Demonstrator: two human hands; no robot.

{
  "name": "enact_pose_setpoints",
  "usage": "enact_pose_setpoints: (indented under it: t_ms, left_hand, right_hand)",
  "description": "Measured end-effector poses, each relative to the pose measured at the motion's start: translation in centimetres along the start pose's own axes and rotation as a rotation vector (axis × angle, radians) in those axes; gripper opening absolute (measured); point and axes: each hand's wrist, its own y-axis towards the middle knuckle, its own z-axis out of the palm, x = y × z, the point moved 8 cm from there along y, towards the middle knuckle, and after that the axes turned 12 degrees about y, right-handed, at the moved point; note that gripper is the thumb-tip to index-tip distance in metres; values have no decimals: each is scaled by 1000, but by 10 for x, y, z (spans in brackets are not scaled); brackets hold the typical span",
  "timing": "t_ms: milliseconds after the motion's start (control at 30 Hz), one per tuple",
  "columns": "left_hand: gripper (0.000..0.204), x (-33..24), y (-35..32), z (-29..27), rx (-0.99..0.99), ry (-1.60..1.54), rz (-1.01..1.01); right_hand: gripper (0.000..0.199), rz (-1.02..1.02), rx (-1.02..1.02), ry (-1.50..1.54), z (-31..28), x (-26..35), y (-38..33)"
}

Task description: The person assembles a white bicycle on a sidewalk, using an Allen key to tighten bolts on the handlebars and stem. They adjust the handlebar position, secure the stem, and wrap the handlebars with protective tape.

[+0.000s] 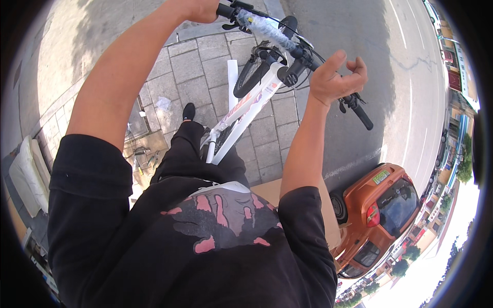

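White-painted tubing, hard and probably metal, on a bicycle [246, 104] up on the paving [264, 131], with its black handlebar [303, 54] seen slanting across the edge beside the asphalt road [349, 36]. At the left grip [225, 11], the left hand [203, 10], cut off by the upper rim of the view: cannot tell how far curled, or whether wrapped round the rubber. Over the bar's right half, the right hand [339, 79], loosely half-curled with thumb raised, apparently clasping nothing; cannot tell whether touching the bar beneath.

Judging by build, fairly heavy to lift whole, yet easy to roll on the front wheel [251, 82]; stiff in the frame, but apt to swing at the stem [290, 78]. Probably slick at the clear plastic wrap [262, 25] round the bar's left half. Best held by the left grip and right grip [363, 118] together, clear of the more delicate brake lever [342, 106].
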Motion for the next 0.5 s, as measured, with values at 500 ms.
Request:
enact_pose_setpoints:
  t_ms: [500]
  left_hand:
    - [33, 3, 2, 3, 14, 27, 16]
  right_hand:
    - [50, 43, 31, -43, 23, -16, 2]
